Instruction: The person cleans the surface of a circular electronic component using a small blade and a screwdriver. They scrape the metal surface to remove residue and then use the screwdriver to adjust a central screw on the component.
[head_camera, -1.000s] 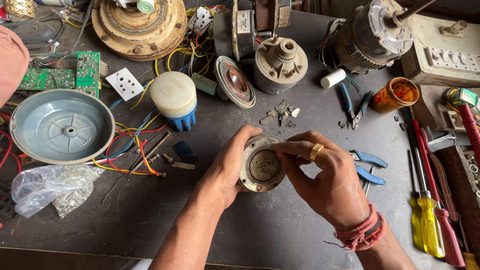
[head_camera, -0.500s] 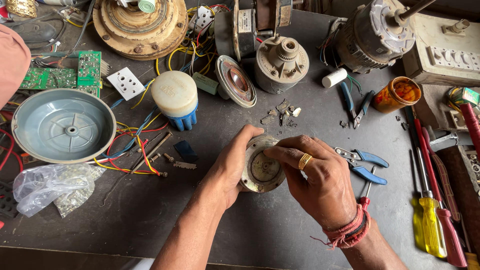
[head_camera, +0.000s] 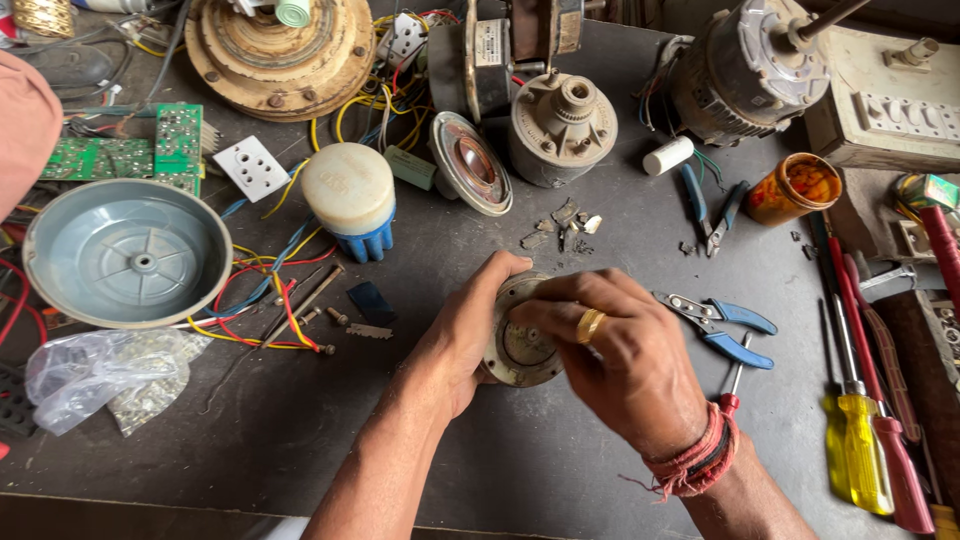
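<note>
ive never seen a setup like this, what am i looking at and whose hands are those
This is one picture from a camera worn on a person's head, looking down at their own bare hands over a dark workbench. The left hand and the right hand, which wears a gold ring, hold a round grey metal motor part between them. Around it lie blue-handled pliers, a yellow-handled screwdriver, a grey plastic dish, green circuit boards, coloured wires and old electric motors.
</note>
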